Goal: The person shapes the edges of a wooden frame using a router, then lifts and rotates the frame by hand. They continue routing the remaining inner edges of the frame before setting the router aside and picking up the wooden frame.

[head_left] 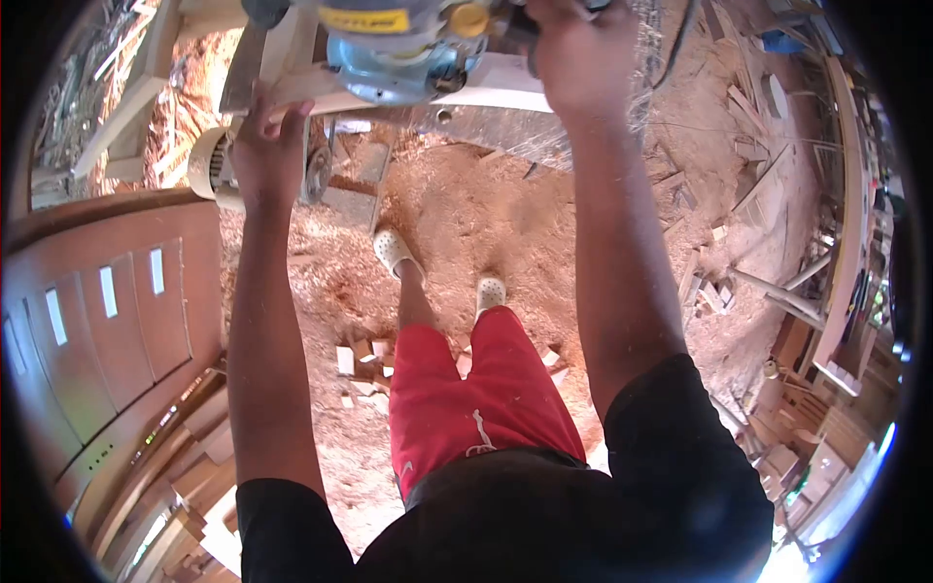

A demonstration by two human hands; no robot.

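My right hand (588, 73) is closed around the dark handle of a router (394, 68) with a blue rounded base, a grey body and a yellow label. The router rests at a pale piece of wood (505, 89), whose edge runs across the top of the view. At the left end of that wood, my left hand (267, 146) grips its edge with thumb and fingers. The router's top is cut off by the frame edge.
Below the wood lies a worn workbench board (466, 131), with a motor (209, 163) at its left. Wood shavings (486, 209) and offcuts (364, 360) cover the floor round my feet. A brown panelled door (117, 301) stands left; timber (841, 214) lines the right.
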